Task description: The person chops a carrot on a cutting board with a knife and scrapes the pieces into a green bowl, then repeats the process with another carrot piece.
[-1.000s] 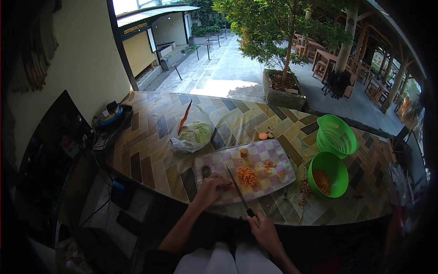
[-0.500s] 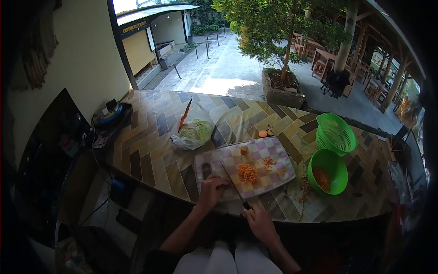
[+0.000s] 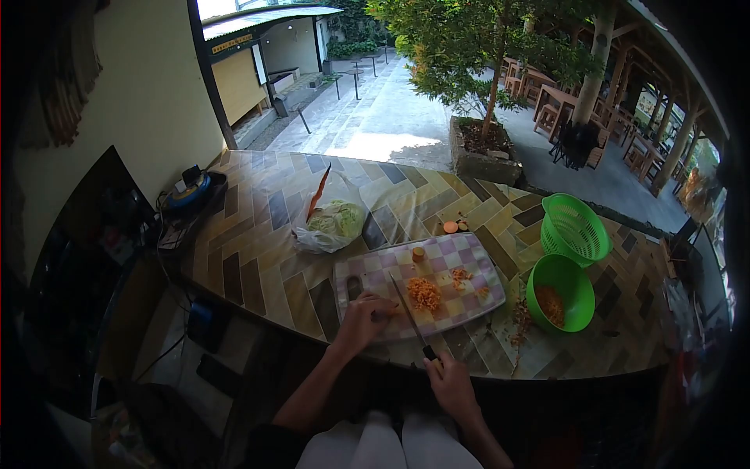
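Note:
My right hand (image 3: pixel 449 381) grips the dark handle of a kitchen knife (image 3: pixel 408 311), its long blade slanting up and left over the cutting board. On the checkered pink-and-white cutting board (image 3: pixel 375 262), my left hand (image 3: pixel 364 319) is closed, fingers bent, on a small piece of carrot that it mostly hides. Just right of the blade lies a heap of finely chopped carrot (image 3: pixel 423 295). Smaller chopped bits (image 3: pixel 459 278) are scattered farther right. A stubby carrot chunk (image 3: pixel 418 255) stands near the board's far edge.
Right of the board, a green bowl (image 3: pixel 582 301) contains orange shreds, and a green strainer basket (image 3: pixel 578 227) stands behind it. Leafy vegetable in a plastic bag (image 3: pixel 332 227) lies at back left, with a thin carrot (image 3: pixel 319 191). Carrot ends (image 3: pixel 451 227) and peelings (image 3: pixel 522 320) lie on the tiled table.
The knife has shifted slightly right, its blade now beside the chopped heap. My right hand moved a little right and down with it; my left hand stays at the board's near left.

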{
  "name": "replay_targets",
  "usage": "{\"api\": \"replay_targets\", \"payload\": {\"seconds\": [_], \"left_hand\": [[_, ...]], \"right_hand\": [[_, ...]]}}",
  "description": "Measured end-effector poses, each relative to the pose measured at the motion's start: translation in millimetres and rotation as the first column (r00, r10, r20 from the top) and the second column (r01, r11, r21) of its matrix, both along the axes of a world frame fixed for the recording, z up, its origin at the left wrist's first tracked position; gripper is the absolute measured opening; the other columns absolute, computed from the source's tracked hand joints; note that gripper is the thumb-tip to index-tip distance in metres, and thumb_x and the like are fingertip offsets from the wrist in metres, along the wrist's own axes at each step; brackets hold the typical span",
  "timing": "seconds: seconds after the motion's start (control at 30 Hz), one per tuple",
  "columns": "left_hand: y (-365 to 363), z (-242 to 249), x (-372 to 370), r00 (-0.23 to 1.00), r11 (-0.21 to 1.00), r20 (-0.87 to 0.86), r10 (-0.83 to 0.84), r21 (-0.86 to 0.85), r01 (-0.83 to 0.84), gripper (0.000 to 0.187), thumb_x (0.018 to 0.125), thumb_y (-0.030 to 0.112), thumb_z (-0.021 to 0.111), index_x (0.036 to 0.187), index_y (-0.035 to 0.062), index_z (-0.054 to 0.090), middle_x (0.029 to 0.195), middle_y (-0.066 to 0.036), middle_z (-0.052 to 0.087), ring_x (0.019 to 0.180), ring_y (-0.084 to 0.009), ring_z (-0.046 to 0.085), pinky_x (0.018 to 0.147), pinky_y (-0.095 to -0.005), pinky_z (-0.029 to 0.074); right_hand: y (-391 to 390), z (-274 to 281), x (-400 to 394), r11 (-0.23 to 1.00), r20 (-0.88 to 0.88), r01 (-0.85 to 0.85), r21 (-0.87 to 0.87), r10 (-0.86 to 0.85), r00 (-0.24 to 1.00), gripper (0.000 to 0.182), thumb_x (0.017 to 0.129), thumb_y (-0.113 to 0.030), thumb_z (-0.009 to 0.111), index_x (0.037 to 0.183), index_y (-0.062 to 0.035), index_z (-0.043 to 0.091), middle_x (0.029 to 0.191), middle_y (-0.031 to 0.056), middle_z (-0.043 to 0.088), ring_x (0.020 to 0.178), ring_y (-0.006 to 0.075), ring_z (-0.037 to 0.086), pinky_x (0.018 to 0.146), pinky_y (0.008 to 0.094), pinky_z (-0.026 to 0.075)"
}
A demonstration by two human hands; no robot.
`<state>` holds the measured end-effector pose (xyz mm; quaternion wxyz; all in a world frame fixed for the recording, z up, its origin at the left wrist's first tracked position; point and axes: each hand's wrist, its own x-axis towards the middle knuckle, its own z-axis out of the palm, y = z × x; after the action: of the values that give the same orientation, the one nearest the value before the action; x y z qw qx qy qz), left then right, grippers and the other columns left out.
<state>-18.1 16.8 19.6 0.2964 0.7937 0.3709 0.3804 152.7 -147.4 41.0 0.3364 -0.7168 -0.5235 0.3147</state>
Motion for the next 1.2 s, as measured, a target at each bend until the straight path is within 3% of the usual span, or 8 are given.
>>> {"api": "replay_targets", "payload": {"seconds": [0.1,0.4,0.5,0.6,0.9,1.1,1.2], "left_hand": [[4,-6,-4,1.0,1.0,0.0,-0.024,-0.01,0.024,0.028,0.076,-0.001,0.072,0.103,0.0055,0.075,0.094,-0.013,0.069,0.087,-0.0251,0.067,0.075,-0.0329,0.054],[0,-5,-4,0.997,0.996,0.003,-0.073,-0.057,0.073,0.033,0.078,-0.002,0.07,0.11,0.0071,0.073,0.096,-0.014,0.067,0.082,-0.0257,0.068,0.074,-0.0332,0.053],[0,-4,-4,0.997,0.997,0.015,-0.078,-0.026,0.078,0.033,0.078,-0.003,0.069,0.11,0.0069,0.073,0.098,-0.014,0.068,0.084,-0.0251,0.068,0.074,-0.0329,0.053],[-1,-2,-5,0.999,0.994,-0.001,-0.047,-0.103,0.046,0.03,0.079,-0.003,0.069,0.107,0.0057,0.073,0.097,-0.013,0.07,0.087,-0.0253,0.068,0.076,-0.0333,0.054],[8,-15,2,0.996,0.99,-0.082,-0.043,0.128,0.054,0.022,0.075,-0.001,0.071,0.096,0.0016,0.075,0.092,-0.013,0.071,0.094,-0.0288,0.065,0.085,-0.037,0.053],[1,-9,4,0.999,0.978,-0.042,-0.023,0.205,0.031,0.019,0.073,0.0,0.073,0.092,0.0011,0.075,0.091,-0.013,0.071,0.092,-0.0276,0.065,0.083,-0.0365,0.053],[0,-10,0,0.998,0.986,-0.053,-0.018,0.164,0.027,0.02,0.073,0.0,0.073,0.093,0.0011,0.075,0.09,-0.013,0.072,0.091,-0.0275,0.065,0.083,-0.0362,0.053]], "right_hand": [[0,4,-2,1.0,0.007,-0.01,-0.011,0.01,1.0,0.03,0.096,-0.027,0.06,0.09,0.0027,0.055,0.074,0.0269,0.062,0.075,0.0475,0.062,0.062,0.0514,0.045],[2,3,-1,1.0,-0.02,0.0,0.016,0.0,1.0,0.032,0.095,-0.029,0.06,0.09,0.0028,0.056,0.074,0.0254,0.063,0.076,0.0464,0.062,0.063,0.05,0.046],[0,0,2,1.0,-0.031,0.008,0.022,-0.007,0.999,0.032,0.095,-0.028,0.061,0.09,0.0029,0.056,0.075,0.0255,0.063,0.076,0.0464,0.063,0.063,0.0493,0.046],[-1,-1,5,1.0,-0.026,0.0,0.012,0.0,1.0,0.031,0.095,-0.028,0.061,0.09,0.0031,0.056,0.074,0.0257,0.063,0.076,0.0464,0.063,0.063,0.0489,0.047],[-4,2,5,0.999,-0.019,-0.028,0.029,0.029,0.999,0.032,0.095,-0.027,0.061,0.088,0.0032,0.055,0.074,0.0262,0.062,0.076,0.0466,0.063,0.062,0.0493,0.047],[-3,7,7,1.0,-0.011,-0.029,-0.002,0.029,1.0,0.031,0.096,-0.027,0.06,0.09,0.0028,0.054,0.074,0.0272,0.063,0.076,0.0474,0.062,0.063,0.0513,0.046],[-3,9,8,0.999,0.0,-0.045,0.003,0.045,0.999,0.03,0.096,-0.027,0.059,0.09,0.0026,0.054,0.074,0.0273,0.062,0.076,0.0475,0.062,0.063,0.052,0.046]]}}
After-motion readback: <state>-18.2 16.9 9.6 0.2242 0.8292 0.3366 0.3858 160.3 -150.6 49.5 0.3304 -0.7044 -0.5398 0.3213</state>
